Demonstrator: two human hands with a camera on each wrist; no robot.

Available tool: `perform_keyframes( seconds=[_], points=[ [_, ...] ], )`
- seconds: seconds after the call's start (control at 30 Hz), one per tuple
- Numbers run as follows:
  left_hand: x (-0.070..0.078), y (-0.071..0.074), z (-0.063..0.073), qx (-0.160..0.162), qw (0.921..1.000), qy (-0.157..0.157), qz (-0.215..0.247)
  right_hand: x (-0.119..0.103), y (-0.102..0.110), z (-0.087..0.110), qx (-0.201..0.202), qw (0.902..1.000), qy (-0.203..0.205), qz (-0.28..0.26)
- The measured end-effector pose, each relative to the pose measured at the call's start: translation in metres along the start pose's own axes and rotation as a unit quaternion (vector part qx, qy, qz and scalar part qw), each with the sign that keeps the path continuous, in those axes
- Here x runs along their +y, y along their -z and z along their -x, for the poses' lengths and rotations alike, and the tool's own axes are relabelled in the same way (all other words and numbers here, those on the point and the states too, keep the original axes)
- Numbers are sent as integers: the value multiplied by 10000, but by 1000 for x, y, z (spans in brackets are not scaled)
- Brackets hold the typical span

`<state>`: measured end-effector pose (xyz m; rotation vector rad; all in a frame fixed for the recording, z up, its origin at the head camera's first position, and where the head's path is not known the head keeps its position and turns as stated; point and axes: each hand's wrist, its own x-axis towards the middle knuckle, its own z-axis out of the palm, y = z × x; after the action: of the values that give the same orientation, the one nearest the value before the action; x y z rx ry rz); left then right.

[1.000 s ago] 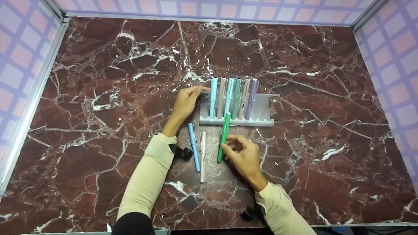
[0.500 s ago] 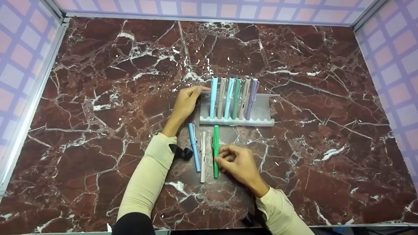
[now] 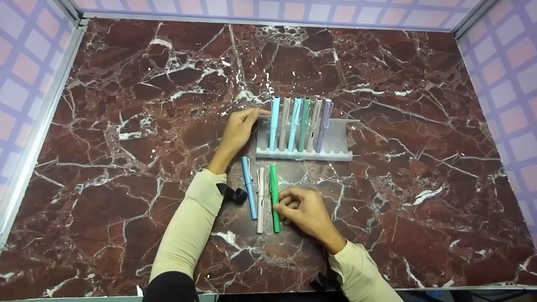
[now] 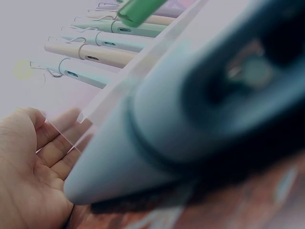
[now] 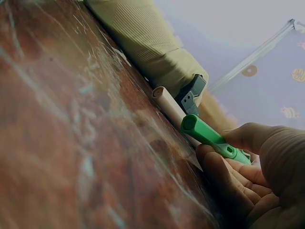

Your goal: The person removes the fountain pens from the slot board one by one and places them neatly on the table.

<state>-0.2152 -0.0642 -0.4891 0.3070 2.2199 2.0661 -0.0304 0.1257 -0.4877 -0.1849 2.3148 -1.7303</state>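
Note:
My right hand [image 3: 303, 206] pinches a green pen [image 3: 273, 188] between thumb and fingers, close over the table in front of the stand. In the right wrist view the pen [image 5: 205, 131] points out past the thumb. Just left of it lie a pale pinkish-grey pen [image 3: 260, 201] and a blue pen [image 3: 248, 184]. Behind them stands a clear pen stand [image 3: 304, 157] bearing a row of several pens: light blue [image 3: 274, 123], brown, dark green and, rightmost, purple [image 3: 324, 126]. My left hand [image 3: 240, 129] grips the stand's left edge, its fingers visible through the clear panel in the left wrist view.
The table [image 3: 398, 188] is dark red with a white-veined marble pattern. Free notches show at the right of the stand's front rail. Checked panels [image 3: 268, 12] border the table at the back and sides. A black wrist camera [image 3: 233, 195] sits near the blue pen.
My right hand has brought the green pen from the stand's front rail down and left, beside the pale pinkish-grey pen. The left hand keeps its place on the stand's edge.

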Motion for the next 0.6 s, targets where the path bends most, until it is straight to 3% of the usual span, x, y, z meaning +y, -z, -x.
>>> perform_keyframes(
  seconds=[0.4, 0.6],
  points=[
    [1, 0, 0, 37, 9998, 19, -210, -2, 0, -1, -42, 9997, -157, -171],
    [0, 0, 0, 1, 9999, -133, -31, -1, 0, -2, -91, 9989, -79, -459]
  ],
)
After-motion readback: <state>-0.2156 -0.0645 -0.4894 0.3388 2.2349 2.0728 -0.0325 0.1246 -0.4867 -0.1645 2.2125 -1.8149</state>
